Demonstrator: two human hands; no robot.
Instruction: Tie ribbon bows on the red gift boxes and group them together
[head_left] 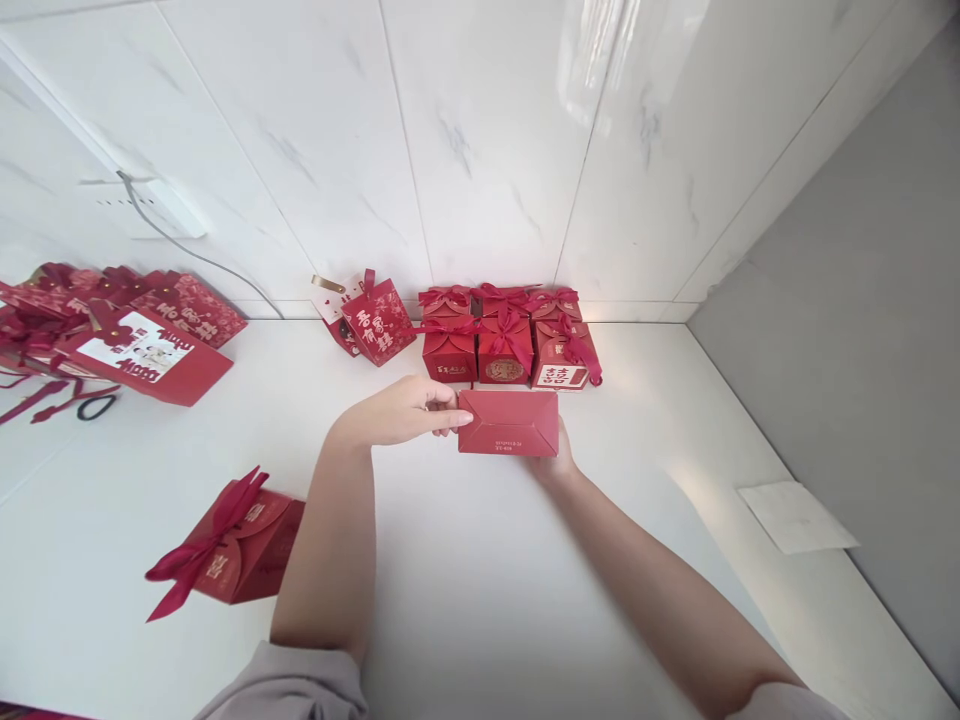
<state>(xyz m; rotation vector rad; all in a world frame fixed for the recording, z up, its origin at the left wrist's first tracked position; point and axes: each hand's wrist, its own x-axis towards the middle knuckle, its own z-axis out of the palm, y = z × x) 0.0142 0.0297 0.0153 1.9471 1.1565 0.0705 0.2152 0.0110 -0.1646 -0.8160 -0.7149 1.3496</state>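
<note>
A red paper gift box (508, 425) is held up over the white tabletop, its folded base turned toward me. My left hand (431, 410) is closed on its left side, thumb on the base. Around the right side and underneath, my right hand (556, 462) grips it, the fingers mostly hidden behind. Just beyond stand several red boxes tied with ribbon bows (506, 345), in two rows against the wall. Near my left forearm, another ribbon-tied red box (240, 545) lies tilted, partly covered by the arm.
Left of the rows, small red gift bags (379, 322) lean by the wall. A pile of red bags and ribbons (142, 335) lies at far left, near a black loop (97, 405). A cable (202, 255) runs from a wall socket. White paper (796, 517) lies at right.
</note>
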